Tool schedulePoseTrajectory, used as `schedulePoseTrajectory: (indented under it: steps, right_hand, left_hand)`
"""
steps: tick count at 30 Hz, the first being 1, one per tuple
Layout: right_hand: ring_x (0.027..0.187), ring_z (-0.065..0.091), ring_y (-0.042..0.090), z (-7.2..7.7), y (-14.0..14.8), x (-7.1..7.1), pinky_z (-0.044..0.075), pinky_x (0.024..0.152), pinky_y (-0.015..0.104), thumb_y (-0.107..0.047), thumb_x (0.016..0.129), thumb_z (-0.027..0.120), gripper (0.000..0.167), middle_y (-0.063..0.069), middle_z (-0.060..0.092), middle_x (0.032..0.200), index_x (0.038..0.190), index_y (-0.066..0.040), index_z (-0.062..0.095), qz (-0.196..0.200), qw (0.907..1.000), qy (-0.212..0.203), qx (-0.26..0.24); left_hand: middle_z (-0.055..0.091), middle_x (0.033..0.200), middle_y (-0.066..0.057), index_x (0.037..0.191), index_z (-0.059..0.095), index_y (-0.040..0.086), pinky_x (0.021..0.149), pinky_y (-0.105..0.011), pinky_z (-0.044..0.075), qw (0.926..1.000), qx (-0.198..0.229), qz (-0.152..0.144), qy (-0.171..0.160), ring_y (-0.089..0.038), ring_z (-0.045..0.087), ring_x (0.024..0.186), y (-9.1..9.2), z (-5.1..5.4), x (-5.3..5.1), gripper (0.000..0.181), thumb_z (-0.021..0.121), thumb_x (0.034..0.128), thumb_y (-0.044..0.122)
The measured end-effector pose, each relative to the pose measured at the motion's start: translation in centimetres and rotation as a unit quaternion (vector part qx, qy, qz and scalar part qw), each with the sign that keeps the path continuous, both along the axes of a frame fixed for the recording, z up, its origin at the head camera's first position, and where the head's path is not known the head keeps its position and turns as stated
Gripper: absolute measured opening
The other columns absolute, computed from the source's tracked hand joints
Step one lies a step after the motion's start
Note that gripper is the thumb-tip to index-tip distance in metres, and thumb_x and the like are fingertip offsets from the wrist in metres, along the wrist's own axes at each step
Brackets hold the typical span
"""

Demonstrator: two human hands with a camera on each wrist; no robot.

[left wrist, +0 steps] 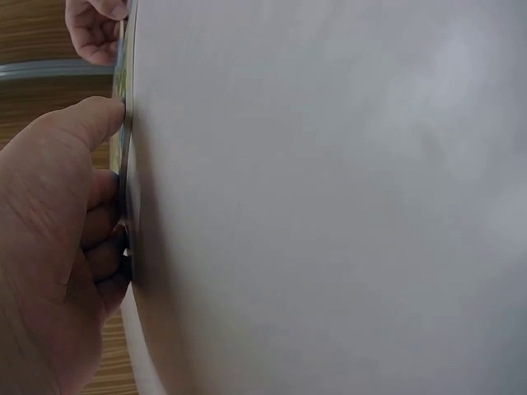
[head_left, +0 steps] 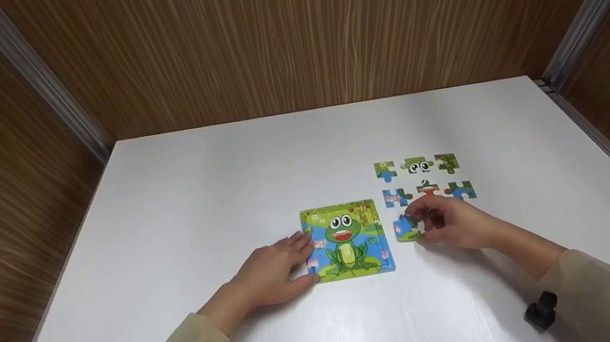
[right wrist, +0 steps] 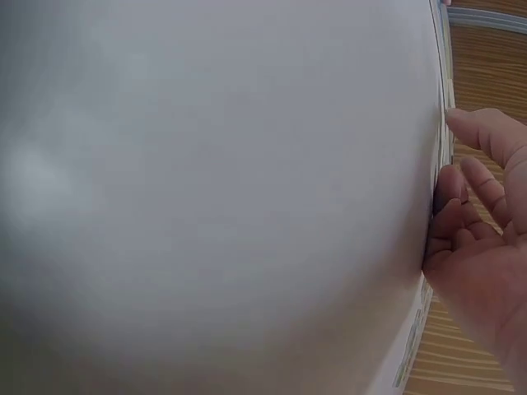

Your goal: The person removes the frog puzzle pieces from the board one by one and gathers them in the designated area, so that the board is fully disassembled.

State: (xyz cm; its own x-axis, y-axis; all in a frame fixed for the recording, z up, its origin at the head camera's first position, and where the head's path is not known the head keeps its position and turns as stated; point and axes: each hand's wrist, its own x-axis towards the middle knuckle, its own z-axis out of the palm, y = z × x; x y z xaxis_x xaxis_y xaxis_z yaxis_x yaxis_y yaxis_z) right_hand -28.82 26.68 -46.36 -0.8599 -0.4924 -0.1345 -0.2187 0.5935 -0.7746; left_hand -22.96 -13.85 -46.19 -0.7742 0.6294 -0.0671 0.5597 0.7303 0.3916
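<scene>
A square frog puzzle board (head_left: 346, 243) lies flat on the table. My left hand (head_left: 280, 267) rests along its left edge, fingers relaxed and touching it; in the left wrist view the thumb of that left hand (left wrist: 58, 189) meets the board's near edge. Right of the board, my right hand (head_left: 458, 222) pinches a blue and green puzzle piece (head_left: 406, 229) at the table surface, forefinger on top and thumb below. The hand covers part of this piece. The right wrist view has the right hand (right wrist: 486, 206) low at the table, its piece barely visible.
Beyond the right hand lie loose pieces in two rows, among them an eyes piece (head_left: 418, 166), a red mouth piece (head_left: 427, 189) and a corner piece (head_left: 385, 170). The white table (head_left: 210, 178) is enclosed by wood-grain panels (head_left: 286, 36) at the back and sides.
</scene>
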Motion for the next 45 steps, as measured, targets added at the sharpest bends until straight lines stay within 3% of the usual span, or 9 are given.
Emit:
schedulePoseTrajectory:
  steps: [12, 45]
  right_hand:
    - [0.093, 0.055, 0.025, -0.06, -0.04, -0.08, 0.046, 0.074, 0.024, -0.007, 0.089, 0.084, 0.043, 0.005, 0.063, 0.103, 0.129, -0.008, 0.067, 0.016, 0.9998, 0.010, 0.001]
    - [0.097, 0.055, 0.025, -0.46, 0.10, 0.29, 0.047, 0.078, 0.025, -0.008, 0.090, 0.084, 0.045, 0.006, 0.062, 0.109, 0.131, -0.008, 0.067, 0.024, 0.9996, 0.018, -0.001]
  left_hand:
    - [0.044, 0.164, -0.012, 0.157, 0.051, 0.005, 0.121, -0.048, 0.039, 1.0000, 0.002, 0.003, -0.001, -0.028, 0.040, 0.153, -0.11, -0.01, 0.05, 0.070, 0.057, 0.1032, 0.049]
    - [0.044, 0.164, -0.011, 0.157, 0.051, 0.006, 0.121, -0.049, 0.039, 1.0000, -0.003, 0.009, -0.002, -0.027, 0.039, 0.154, 0.08, -0.05, 0.17, 0.070, 0.058, 0.1028, 0.049]
